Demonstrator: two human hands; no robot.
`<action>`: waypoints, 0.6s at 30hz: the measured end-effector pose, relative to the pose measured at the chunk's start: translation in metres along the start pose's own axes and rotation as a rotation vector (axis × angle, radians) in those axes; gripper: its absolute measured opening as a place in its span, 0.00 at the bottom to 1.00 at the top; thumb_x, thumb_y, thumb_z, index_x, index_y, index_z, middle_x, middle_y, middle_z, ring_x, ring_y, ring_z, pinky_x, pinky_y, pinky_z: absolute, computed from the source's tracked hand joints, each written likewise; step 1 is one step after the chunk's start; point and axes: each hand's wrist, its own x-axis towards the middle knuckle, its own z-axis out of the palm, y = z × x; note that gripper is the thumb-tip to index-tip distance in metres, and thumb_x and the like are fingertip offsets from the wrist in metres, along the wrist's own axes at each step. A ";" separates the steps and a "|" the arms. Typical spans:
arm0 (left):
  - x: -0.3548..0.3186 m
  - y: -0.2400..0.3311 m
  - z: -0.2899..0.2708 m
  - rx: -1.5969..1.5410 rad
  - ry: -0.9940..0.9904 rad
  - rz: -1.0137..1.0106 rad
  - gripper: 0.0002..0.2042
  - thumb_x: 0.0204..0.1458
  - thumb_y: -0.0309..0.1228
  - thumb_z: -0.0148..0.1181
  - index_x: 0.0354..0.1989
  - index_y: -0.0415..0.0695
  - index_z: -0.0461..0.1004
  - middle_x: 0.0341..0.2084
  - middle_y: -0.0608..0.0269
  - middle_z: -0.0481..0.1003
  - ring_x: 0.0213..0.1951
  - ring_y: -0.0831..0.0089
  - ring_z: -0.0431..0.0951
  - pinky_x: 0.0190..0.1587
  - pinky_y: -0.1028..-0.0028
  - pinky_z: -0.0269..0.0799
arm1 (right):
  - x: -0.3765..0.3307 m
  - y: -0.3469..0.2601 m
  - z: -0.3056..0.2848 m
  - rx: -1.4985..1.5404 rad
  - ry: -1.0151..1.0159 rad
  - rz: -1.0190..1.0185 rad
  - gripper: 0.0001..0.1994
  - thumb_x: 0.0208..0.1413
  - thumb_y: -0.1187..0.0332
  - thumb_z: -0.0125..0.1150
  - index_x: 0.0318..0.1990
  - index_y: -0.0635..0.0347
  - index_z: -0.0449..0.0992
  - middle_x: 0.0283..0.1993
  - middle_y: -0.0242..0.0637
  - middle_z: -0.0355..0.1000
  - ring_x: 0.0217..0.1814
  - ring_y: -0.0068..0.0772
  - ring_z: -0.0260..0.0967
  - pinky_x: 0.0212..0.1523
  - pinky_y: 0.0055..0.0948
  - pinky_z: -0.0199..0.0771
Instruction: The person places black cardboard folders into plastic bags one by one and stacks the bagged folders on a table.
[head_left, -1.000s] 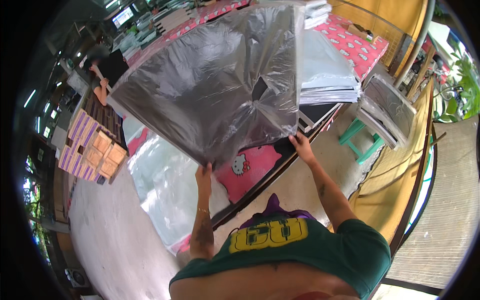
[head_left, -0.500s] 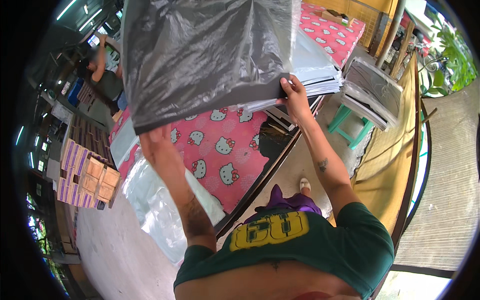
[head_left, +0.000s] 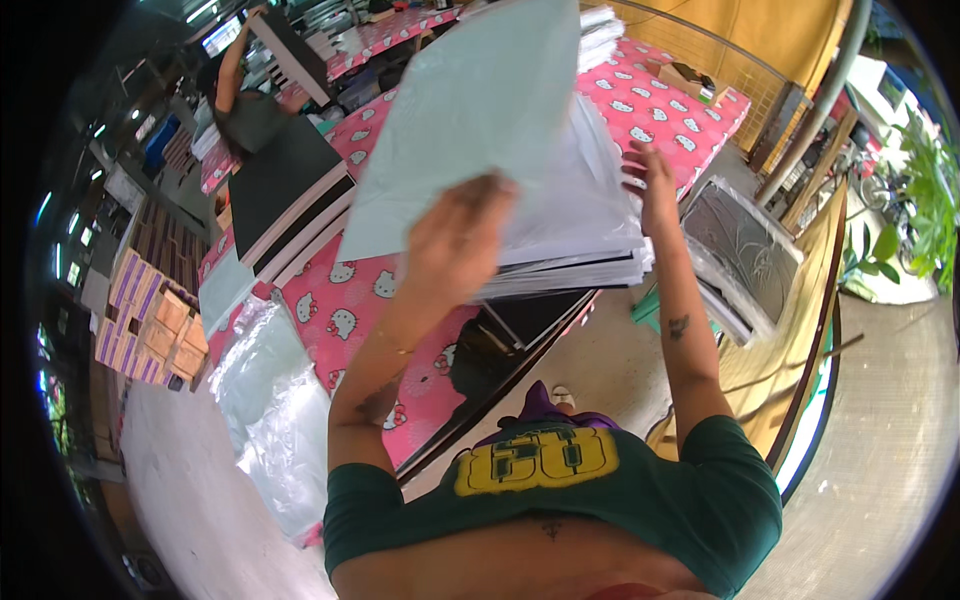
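A pale, translucent sheet (head_left: 470, 120) slants up over a stack of thin white and black panels (head_left: 570, 272) on the table in front of me. My left hand (head_left: 455, 240) is over the near part of this sheet. Motion smears its fingers, so their grip is unclear. Beside the right edge of the stack is my right hand (head_left: 653, 185), fingers apart and holding nothing. To the left lies another stack, topped by a black panel (head_left: 285, 185).
A pink patterned cloth (head_left: 425, 365) covers the table. Clear plastic (head_left: 265, 400) hangs off its left side. Beyond, a co-worker (head_left: 250, 120) holds up a dark panel (head_left: 290, 55). Plastic-wrapped panels (head_left: 740, 260) rest on a green stool (head_left: 648, 310) at right. Cartons (head_left: 165, 335) stand left.
The dark plastic-covered panel is out of my hands. My left hand has moved right and up to the pale sheet; my right hand has opened beside the stack. The view has shifted.
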 end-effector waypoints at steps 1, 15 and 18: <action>-0.009 0.008 0.029 0.059 -0.107 0.021 0.22 0.42 0.19 0.54 0.50 0.41 0.68 0.38 0.51 0.74 0.36 0.61 0.75 0.37 0.69 0.73 | 0.026 0.003 -0.014 -0.003 0.012 0.042 0.25 0.57 0.47 0.46 0.51 0.58 0.70 0.46 0.37 0.68 0.47 0.31 0.63 0.47 0.34 0.63; -0.042 -0.017 0.162 -0.050 -0.425 -0.440 0.24 0.45 0.47 0.61 0.48 0.46 0.72 0.52 0.42 0.65 0.53 0.46 0.64 0.55 0.53 0.59 | 0.195 0.114 -0.050 -0.442 -0.235 0.427 0.44 0.46 0.33 0.51 0.63 0.58 0.57 0.64 0.42 0.57 0.65 0.42 0.53 0.64 0.45 0.46; -0.080 -0.156 0.166 0.249 -0.392 -1.074 0.28 0.49 0.50 0.56 0.46 0.34 0.70 0.45 0.42 0.70 0.50 0.49 0.67 0.53 0.57 0.62 | 0.234 0.132 -0.068 -0.181 -0.445 0.664 0.47 0.44 0.31 0.52 0.64 0.57 0.55 0.64 0.43 0.56 0.63 0.43 0.55 0.62 0.44 0.51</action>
